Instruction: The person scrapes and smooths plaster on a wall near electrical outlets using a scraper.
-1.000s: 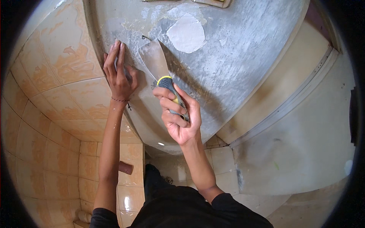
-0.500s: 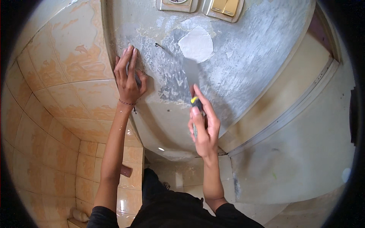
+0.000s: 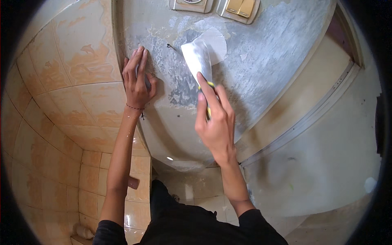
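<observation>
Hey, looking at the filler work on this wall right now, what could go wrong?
The putty knife in the right hand works just below two switch plates; a long stroke might smear filler onto them. A small nail sticks out beside the blade and could catch it. Flaking paint near the left hand may lift.

L hand flat on wall | putty knife right of it | switches above

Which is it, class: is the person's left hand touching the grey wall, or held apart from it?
Touching. The head view shows the left hand laid flat on the grey wall, fingers spread and palm against the surface, with no gap visible.
</observation>
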Motion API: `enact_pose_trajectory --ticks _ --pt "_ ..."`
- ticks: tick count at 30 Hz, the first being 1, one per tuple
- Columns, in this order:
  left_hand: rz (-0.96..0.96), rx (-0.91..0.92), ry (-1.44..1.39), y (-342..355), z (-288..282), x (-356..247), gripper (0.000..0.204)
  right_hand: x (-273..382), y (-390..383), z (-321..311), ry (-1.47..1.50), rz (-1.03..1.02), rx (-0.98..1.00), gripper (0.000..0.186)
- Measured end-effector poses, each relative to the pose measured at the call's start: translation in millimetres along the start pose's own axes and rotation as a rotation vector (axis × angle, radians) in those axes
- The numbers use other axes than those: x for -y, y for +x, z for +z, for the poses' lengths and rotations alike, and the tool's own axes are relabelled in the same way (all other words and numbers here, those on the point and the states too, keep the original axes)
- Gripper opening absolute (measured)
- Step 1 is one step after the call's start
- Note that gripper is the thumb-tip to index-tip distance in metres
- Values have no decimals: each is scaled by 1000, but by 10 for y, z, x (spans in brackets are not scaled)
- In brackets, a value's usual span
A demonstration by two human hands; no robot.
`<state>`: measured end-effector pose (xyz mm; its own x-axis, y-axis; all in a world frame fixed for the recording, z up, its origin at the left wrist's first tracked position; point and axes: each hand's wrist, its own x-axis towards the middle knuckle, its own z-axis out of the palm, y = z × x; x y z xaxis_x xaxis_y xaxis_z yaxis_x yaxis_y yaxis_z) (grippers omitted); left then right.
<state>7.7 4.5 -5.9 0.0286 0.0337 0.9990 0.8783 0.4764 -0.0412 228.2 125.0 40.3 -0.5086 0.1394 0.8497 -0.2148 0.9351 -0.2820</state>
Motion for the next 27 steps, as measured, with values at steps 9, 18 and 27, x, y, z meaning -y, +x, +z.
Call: enact_pose_trajectory --ticks 9,18,27 --pt "1 14 22 4 -29 12 66 17 -402 -18 79 199 160 53" --pt "8 21 28 3 -10 6 66 -77 66 -5 128 -10 -111 51" --pt "-6 32 19 -32 -43 39 68 33 -404 -66 108 291 146 44"
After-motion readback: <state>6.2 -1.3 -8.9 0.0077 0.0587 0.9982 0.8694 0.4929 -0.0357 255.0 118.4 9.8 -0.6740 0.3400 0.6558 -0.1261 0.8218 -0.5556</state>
